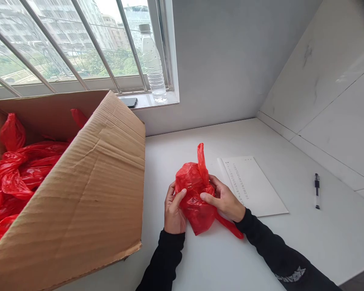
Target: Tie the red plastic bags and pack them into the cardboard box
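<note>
A red plastic bag [195, 208] is held between my two hands above the white tabletop, its contents hidden by the crumpled film. My left hand [174, 212] grips its left side, thumb pressed on the front. On the other side my right hand [226, 198] is closed on the bag near its gathered middle. One handle loop sticks up from the top, and another strip trails to the lower right under my right wrist. An open cardboard box [109, 182] with several red plastic bags [27, 165] inside stands to the left.
Behind my right hand lies a sheet pad [257, 186] with handwritten columns. A black-capped pen [317, 192] rests farther right on the white table [291, 250]. On the windowsill are a clear plastic bottle [153, 64] and a dark phone [130, 102]. A tiled wall borders the table's right side.
</note>
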`<state>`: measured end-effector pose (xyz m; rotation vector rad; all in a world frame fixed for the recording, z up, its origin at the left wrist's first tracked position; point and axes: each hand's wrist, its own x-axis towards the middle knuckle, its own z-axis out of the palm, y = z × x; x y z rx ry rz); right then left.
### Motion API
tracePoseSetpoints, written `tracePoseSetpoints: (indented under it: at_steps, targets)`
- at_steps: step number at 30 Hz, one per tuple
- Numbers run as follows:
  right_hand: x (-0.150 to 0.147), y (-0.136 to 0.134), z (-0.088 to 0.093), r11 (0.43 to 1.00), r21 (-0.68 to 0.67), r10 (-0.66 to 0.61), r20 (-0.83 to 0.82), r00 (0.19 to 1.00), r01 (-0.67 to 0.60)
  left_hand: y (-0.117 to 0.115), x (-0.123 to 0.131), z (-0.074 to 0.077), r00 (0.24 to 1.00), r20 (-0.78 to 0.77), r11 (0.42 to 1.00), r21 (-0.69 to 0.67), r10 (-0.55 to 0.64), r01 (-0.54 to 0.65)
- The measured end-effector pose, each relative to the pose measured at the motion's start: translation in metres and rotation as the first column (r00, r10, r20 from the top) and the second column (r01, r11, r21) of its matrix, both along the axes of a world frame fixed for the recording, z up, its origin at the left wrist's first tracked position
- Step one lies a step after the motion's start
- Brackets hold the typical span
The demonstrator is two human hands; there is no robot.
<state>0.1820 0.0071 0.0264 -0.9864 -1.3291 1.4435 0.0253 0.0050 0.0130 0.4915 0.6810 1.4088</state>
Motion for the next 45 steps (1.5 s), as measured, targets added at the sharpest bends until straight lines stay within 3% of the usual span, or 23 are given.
tracePoseSetpoints:
  at_steps: [17, 27, 36, 45]
  targets:
    - [0.003, 0.002, -0.001, 0.999, -0.004, -0.043, -0.063, 0.997, 0.042, -0.003, 0.001, -0.003, 0.992, -0.066, 0.992, 0.054, -0.11, 0.114]
    - [0.0, -0.005, 0.013, 0.998, 0.045, 0.04, 0.119, 0.992, -0.046, -0.002, 0.0, 0.0, 0.997, -0.074, 0.996, 0.075, -0.039, 0.044]
    - [0.002, -0.002, 0.011, 0.997, 0.044, -0.07, 0.001, 0.998, 0.07, -0.003, 0.0, 0.005, 0.982, 0.006, 0.98, 0.058, -0.19, 0.189]
    - [0.005, 0.0, 0.008, 0.989, 0.033, -0.144, 0.03, 0.989, 0.143, -0.003, 0.001, -0.001, 0.975, -0.03, 0.975, 0.029, -0.222, 0.222]
